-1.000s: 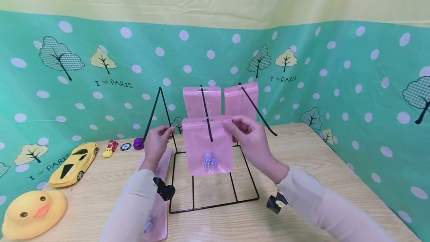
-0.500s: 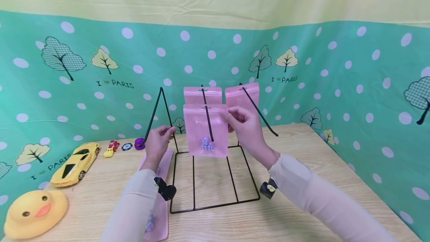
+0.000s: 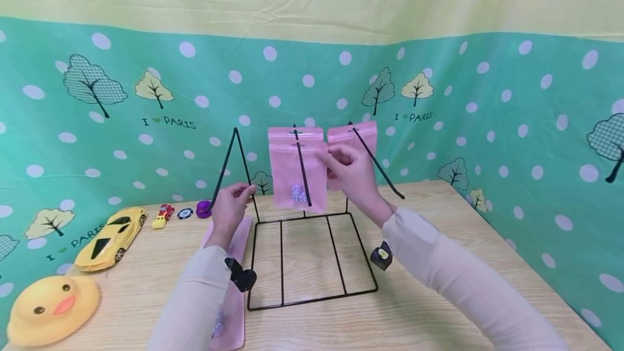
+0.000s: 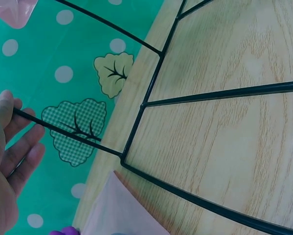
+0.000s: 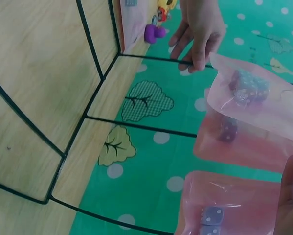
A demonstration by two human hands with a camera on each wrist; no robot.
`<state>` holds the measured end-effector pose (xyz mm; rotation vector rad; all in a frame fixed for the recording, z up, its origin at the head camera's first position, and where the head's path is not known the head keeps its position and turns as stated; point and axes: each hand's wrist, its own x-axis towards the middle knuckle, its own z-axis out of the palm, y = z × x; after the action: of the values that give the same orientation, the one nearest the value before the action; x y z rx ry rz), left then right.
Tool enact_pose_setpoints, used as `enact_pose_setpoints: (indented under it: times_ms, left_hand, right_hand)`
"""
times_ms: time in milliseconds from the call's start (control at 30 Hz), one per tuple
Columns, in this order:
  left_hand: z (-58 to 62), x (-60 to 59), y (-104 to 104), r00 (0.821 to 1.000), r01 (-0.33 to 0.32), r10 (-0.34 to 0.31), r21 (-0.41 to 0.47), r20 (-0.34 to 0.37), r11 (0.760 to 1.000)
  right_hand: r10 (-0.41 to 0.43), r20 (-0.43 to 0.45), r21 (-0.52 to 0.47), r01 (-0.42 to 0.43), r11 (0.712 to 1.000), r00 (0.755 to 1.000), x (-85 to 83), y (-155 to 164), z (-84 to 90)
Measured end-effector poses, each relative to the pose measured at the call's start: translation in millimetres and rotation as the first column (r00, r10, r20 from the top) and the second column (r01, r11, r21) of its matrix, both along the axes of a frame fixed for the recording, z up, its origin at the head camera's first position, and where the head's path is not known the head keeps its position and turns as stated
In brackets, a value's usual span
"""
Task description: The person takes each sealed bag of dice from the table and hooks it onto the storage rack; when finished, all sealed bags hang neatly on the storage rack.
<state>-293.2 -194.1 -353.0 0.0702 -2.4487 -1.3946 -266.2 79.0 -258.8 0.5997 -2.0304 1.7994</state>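
Note:
A black wire rack (image 3: 312, 299) stands on the wooden table, its prongs slanting up toward me. My right hand (image 3: 333, 157) pinches the top right corner of a pink zip bag of dice (image 3: 298, 180), which is threaded on the middle prong (image 3: 302, 172). Just behind it hangs a second pink bag (image 3: 294, 134), and a third (image 3: 353, 135) hangs on the right prong. In the right wrist view the held bag (image 5: 249, 90) shows its dice. My left hand (image 3: 239, 191) grips the rack's left upright wire (image 4: 53, 128).
Another pink bag (image 3: 229, 291) lies flat on the table under my left forearm. At the left are a yellow duck (image 3: 49, 310), a yellow toy car (image 3: 109, 237), a small red car (image 3: 161, 215), a chip (image 3: 184, 213) and a purple piece (image 3: 201, 209). Green dotted backdrop walls close the table.
My right hand has slid the pink bag of dice up and back along the middle prong, close to the bag hanging behind it. The left hand has stayed on the rack.

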Motion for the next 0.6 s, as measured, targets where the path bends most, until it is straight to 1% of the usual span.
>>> enact_pose_setpoints:
  times_ms: [233,367,433,600]
  left_hand:
    - [-0.3,-0.3,0.7,1.0,-0.006,0.006,0.009,0.0,1.0]
    - [-0.7,0.2,1.0,1.0,-0.005,0.005,0.01,0.002,1.0]
    - [-0.9,0.5,1.3,1.0,-0.009,0.009,0.003,-0.007,1.0]
    - [-1.4,0.8,1.8,1.0,-0.013,0.013,-0.002,-0.018,1.0]
  right_hand:
    - [-0.095,-0.048,0.07,0.098,0.993,0.994,-9.2,-3.7,1.9]
    - [-0.158,-0.105,0.11,0.169,0.979,0.982,-13.2,-5.6,2.1]
    - [-0.18,-0.129,0.125,0.196,0.973,0.975,-14.5,-7.0,3.0]
    - [-0.238,-0.159,0.162,0.263,0.951,0.958,-17.2,-12.0,5.5]
